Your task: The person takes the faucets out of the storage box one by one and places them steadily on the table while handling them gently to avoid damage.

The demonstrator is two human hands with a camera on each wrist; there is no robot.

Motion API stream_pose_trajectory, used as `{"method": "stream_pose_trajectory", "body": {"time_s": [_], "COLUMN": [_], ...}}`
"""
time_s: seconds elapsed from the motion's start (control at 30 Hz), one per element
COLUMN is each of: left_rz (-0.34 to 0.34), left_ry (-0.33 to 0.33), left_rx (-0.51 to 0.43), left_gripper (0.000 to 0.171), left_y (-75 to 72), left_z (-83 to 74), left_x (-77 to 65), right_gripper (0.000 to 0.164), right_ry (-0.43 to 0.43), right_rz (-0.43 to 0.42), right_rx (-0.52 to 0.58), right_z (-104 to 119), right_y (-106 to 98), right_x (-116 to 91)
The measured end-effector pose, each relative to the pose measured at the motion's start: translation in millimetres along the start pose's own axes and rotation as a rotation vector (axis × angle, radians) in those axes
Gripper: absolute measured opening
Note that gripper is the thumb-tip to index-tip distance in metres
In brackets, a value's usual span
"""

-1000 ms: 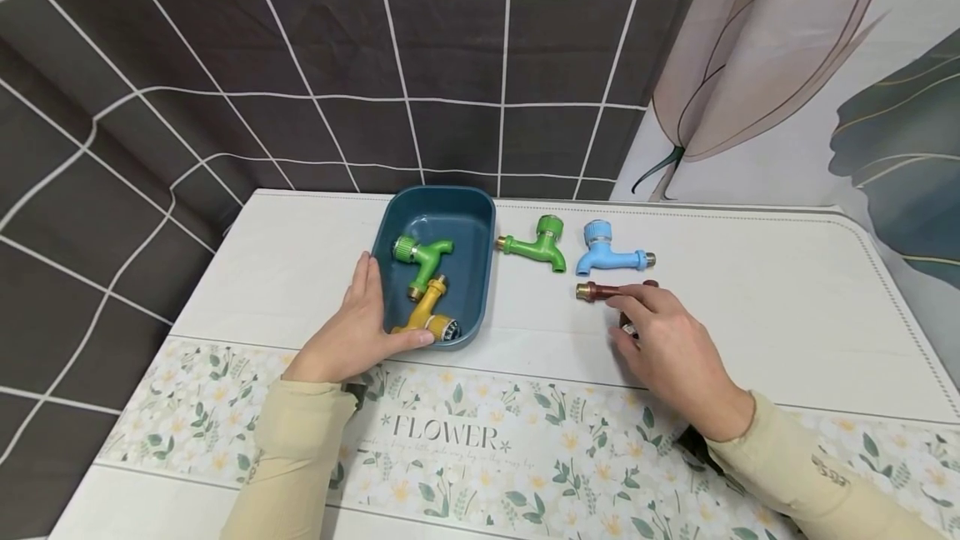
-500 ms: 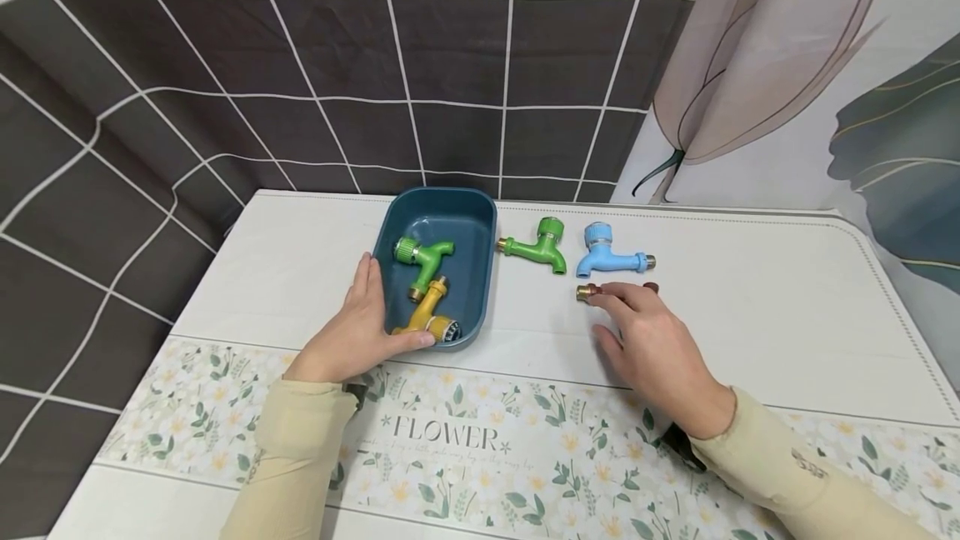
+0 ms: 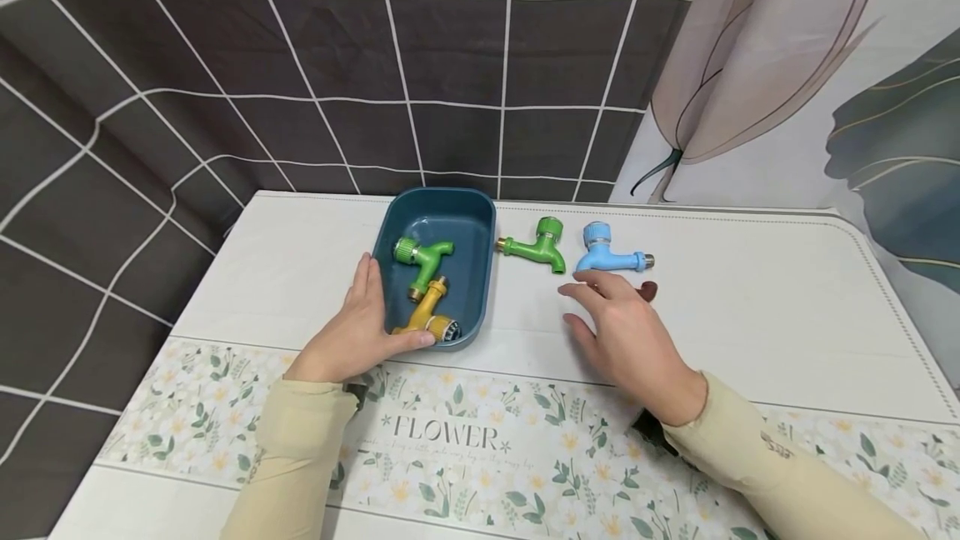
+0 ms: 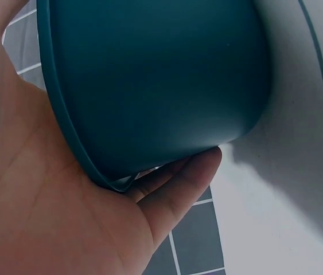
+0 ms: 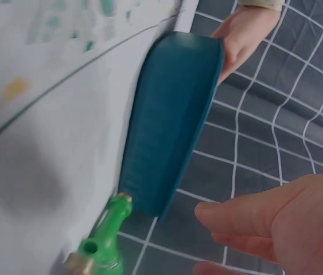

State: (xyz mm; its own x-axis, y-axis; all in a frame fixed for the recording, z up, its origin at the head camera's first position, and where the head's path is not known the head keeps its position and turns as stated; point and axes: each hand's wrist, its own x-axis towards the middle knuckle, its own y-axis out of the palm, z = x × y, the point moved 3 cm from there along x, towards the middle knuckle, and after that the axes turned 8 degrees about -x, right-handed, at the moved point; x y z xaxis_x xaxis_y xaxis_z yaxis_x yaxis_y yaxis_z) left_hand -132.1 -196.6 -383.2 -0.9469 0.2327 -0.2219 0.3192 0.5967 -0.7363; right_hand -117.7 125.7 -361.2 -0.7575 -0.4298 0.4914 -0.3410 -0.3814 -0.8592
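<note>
My left hand [image 3: 360, 323] rests on the near-left corner of a dark blue plastic tub [image 3: 472, 273], its straight fingers along the outer side and thumb at the front rim. The left wrist view shows the palm against the tub's rim [image 4: 63, 114]. Inside lie a green tap [image 3: 426, 261] and a yellow tap [image 3: 429, 302]. My right hand [image 3: 626, 336] hovers with spread fingers over a brown tap [image 3: 647, 291], mostly hidden behind it. No object shows between its fingers [image 5: 236, 217] in the right wrist view.
Behind my right hand, another green tap [image 3: 536, 250] and a light blue tap [image 3: 611, 259] lie on the white table cover [image 3: 750, 298]. A dark tile-patterned curtain [image 3: 450, 48] hangs at the back, beside a leaf-patterned cloth [image 3: 780, 48].
My right hand has moved left along the brown tap, its fingers spreading apart; the tap's brass end is now covered. The left hand and tub have stayed put.
</note>
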Motion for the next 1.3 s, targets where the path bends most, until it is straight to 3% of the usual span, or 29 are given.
{"method": "stream_pose_trajectory", "body": {"time_s": [0.83,1.07,1.3], "left_rz": [-0.003,-0.008,-0.011], "left_ry": [-0.008,-0.005,0.013], "left_rx": [-0.01,-0.017,0.006], "left_gripper": [0.137,0.136,0.135], "left_y": [-0.4,-0.1,0.3], "left_z": [-0.6,0.0,0.1], "left_x": [1.1,2.5,2.4], "right_gripper": [0.033,0.032,0.029], "right_ry": [-0.031,-0.075,-0.181], "right_rz": [0.059,0.054,0.092], "right_rx": [0.085,0.095,0.122], "right_z": [42,52,62], "right_y": [7,11,19], "right_x": [44,53,63]}}
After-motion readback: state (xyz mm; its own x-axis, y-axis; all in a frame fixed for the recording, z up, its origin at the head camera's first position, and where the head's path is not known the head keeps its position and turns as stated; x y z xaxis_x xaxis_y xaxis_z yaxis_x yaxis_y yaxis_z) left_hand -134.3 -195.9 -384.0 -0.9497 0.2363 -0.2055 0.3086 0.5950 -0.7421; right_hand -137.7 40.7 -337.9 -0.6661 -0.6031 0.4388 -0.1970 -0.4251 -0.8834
